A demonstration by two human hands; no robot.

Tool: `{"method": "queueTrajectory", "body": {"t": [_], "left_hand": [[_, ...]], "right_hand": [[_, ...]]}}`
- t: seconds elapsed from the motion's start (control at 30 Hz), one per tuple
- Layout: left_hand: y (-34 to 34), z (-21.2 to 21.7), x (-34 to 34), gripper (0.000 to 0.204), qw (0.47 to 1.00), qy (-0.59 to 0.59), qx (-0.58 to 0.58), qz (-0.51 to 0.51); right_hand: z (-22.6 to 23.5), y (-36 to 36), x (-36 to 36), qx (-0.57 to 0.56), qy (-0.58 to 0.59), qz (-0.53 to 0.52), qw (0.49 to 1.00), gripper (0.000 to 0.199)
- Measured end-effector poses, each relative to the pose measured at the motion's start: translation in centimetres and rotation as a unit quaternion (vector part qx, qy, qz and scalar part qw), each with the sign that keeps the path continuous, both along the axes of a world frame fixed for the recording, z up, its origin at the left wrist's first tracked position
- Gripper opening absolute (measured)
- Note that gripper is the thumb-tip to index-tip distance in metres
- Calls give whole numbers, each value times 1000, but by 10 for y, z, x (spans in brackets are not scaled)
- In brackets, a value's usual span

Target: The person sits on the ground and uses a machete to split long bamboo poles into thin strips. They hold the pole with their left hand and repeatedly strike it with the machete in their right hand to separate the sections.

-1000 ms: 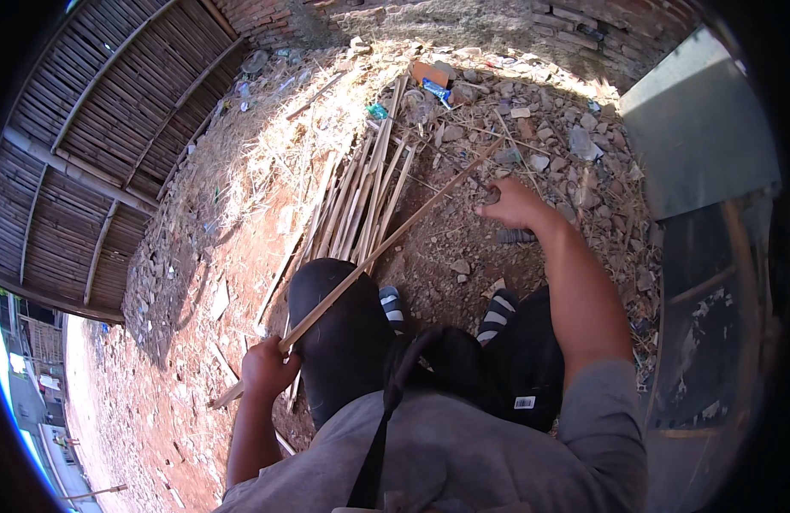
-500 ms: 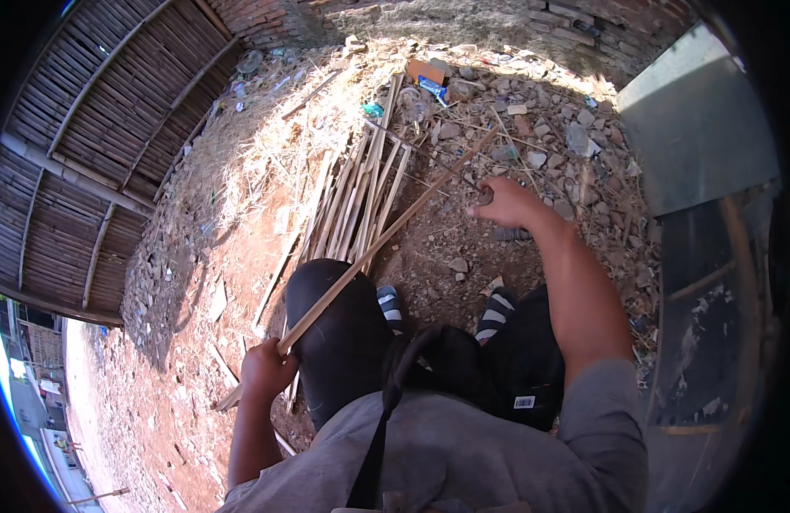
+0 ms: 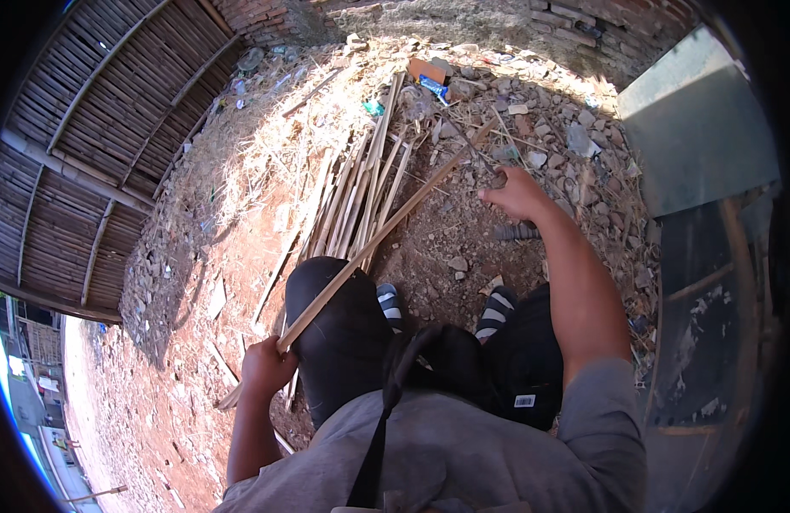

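My left hand is closed round the lower part of a long bamboo strip. The strip slants up and to the right across my left knee, its far end over the rubble. Out ahead on the right, my right hand is closed on what looks like a long knife. Its thin dark blade points up and left, crossing the strip near the far end; I cannot tell whether they touch. Its handle is mostly hidden in my fingers. Several split bamboo strips lie in a pile beyond my left knee.
Stones and broken brick cover the ground ahead and right. A blue wrapper lies by the far ends of the pile. Woven bamboo panels stand left, a grey sheet right, and a brick wall behind.
The long knife has swung so its blade points more upward, away from the pile. My right hand has shifted slightly right. My left hand and the strip are almost still.
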State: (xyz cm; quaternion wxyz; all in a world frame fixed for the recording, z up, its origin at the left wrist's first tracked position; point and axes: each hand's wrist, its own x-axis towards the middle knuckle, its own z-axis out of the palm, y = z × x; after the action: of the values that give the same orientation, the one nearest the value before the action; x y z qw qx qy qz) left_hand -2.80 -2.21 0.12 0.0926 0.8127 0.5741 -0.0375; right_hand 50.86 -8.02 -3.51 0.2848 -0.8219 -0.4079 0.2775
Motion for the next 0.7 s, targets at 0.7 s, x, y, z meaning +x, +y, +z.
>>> {"method": "queueTrajectory", "body": {"t": [0.7], "left_hand": [[-13,-2,-6,29,990,-134,33,-38]], "right_hand": [[26,-9,-35,68,-88,77,991,47]]}}
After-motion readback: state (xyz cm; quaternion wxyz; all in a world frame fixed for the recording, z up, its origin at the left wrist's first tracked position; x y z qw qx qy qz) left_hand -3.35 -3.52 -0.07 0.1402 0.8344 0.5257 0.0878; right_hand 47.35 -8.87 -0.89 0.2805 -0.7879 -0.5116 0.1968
